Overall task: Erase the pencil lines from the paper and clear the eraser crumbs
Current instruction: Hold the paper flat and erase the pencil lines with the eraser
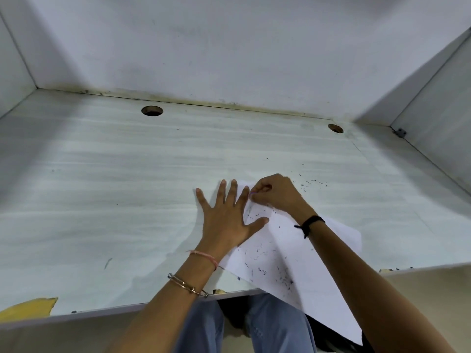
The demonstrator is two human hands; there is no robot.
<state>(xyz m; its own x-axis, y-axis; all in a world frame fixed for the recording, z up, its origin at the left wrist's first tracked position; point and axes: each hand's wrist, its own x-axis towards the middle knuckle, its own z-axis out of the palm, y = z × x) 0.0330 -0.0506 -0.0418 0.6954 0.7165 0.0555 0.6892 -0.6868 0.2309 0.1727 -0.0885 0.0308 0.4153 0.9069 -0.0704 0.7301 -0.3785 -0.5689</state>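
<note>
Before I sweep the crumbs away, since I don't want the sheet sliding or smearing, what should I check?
1. Hold on white paper sheet: ok, left hand lies flat on it, fingers spread.
2. Sheet fully on pale wood-grain desk: not ok, its near corner overhangs the front edge.
3. Grip on small purplish eraser: ok, right hand pinches it, mostly hidden.
4. Pencil lines gone: cannot tell, specks and hands cover the area.
5. Sheet free of dark eraser crumbs: not ok, many strewn.
6. Desk beyond right hand: not ok, more crumbs scattered there.
</note>
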